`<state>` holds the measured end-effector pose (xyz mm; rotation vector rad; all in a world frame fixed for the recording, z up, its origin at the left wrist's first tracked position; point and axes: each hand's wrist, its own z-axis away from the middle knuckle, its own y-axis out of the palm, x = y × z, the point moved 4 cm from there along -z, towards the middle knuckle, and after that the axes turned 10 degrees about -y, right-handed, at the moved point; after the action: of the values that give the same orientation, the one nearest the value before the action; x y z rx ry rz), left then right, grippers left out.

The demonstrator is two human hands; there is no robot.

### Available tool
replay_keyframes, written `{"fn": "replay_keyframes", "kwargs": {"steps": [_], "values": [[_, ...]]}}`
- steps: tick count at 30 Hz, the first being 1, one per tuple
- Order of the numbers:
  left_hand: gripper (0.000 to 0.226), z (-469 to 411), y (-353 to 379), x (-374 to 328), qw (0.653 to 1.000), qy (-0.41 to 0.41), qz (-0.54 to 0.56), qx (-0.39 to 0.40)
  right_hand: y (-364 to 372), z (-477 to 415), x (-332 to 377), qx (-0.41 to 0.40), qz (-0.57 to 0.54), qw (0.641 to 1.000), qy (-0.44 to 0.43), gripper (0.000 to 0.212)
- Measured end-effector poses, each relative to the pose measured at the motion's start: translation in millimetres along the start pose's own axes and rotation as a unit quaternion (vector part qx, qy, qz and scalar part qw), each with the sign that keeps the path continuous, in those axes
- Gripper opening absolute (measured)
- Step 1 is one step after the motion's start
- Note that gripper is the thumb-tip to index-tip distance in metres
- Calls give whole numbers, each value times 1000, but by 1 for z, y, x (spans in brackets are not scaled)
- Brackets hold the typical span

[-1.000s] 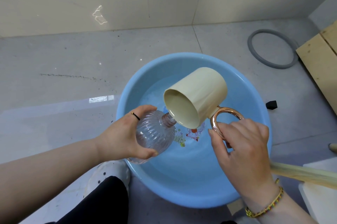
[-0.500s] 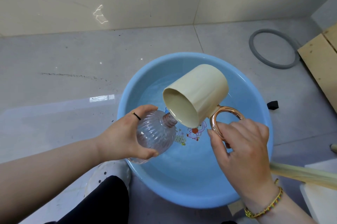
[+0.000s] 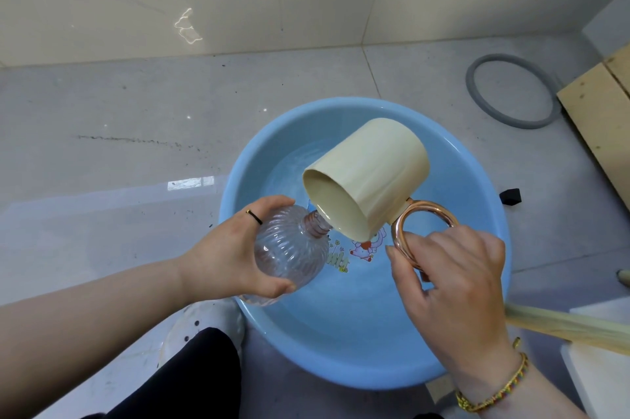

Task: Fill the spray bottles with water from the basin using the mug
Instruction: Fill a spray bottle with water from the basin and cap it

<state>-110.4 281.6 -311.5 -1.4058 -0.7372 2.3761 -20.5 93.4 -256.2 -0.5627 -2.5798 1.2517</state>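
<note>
Head cam, the only view there is: left hand (image 3: 231,255) has fingers and thumb wrapped round the clear ribbed spray bottle (image 3: 289,248), held tilted over the near-left rim of the blue basin (image 3: 484,179), neck pointing up at the mug. Right hand (image 3: 453,285) grips the copper handle (image 3: 426,210) of the cream mug (image 3: 368,176), which is tipped steeply with its lip right at the bottle neck (image 3: 315,222). I'd pour slowly here since that mouth is narrow, and hold both over the basin so spills land back in the water. Can't make out the stream, or how full the bottle is, it's all clear plastic. The mug's lip covers part of the opening, and no spray top or other bottles show up.
</note>
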Motion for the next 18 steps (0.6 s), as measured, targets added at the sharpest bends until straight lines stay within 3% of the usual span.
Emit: {"fn": "replay_keyframes", "kwargs": {"steps": [3,18], "values": [[80,0,0,0,1000,-1,1,-1,-1,0,0,2,5,1000,-4,45],[78,1,0,0,1000,-2,-7,-3,-3,-1,5,4,57,996,-70,36]]}}
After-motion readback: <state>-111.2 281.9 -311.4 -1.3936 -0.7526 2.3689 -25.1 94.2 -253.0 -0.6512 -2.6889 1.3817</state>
